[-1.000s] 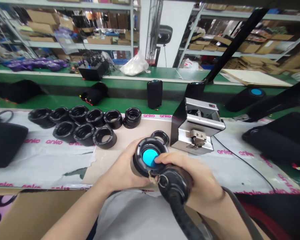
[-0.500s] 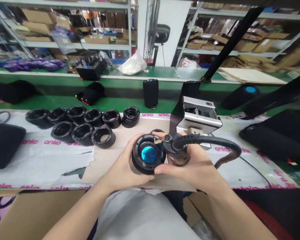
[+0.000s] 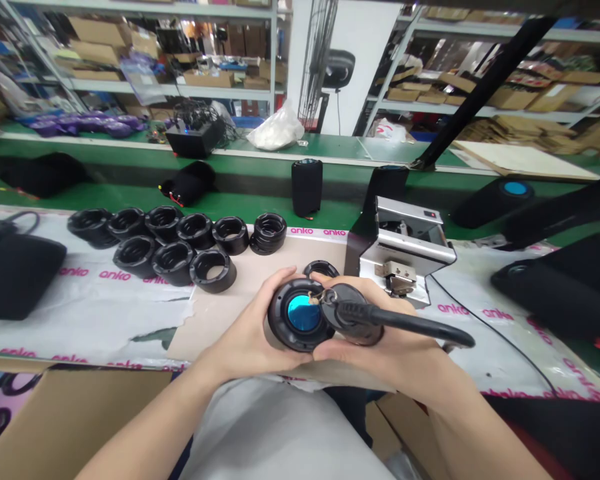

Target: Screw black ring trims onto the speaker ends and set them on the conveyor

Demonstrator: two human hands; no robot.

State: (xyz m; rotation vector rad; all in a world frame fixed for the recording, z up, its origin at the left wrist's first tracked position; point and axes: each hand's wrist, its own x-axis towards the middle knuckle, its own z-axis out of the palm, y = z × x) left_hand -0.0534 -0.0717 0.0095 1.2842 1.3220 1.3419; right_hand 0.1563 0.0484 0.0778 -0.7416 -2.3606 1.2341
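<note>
My left hand [image 3: 245, 320] grips a cylindrical speaker [image 3: 296, 315] whose black ring-shaped end surrounds a blue centre. My right hand [image 3: 375, 340] wraps around a black handheld tool [image 3: 353, 315] with a black cable [image 3: 420, 322] running off to the right. The tool's head sits against the speaker's rim, near a small metal ring and a twisted strap. A loose black ring [image 3: 321, 269] lies on the cardboard sheet [image 3: 230, 313] just beyond my hands, partly hidden by them.
Several black rings [image 3: 175, 263] stand in rows at the left. A silver metal press [image 3: 405, 250] stands just beyond my right hand. Black speakers [image 3: 307, 188] stand on the green bench behind, and a thin cable [image 3: 495, 340] crosses the printed sheet at the right.
The tool's cable has swung from hanging towards me to running right, and now lies straighter and lower. Both hands have stayed on the speaker and tool.
</note>
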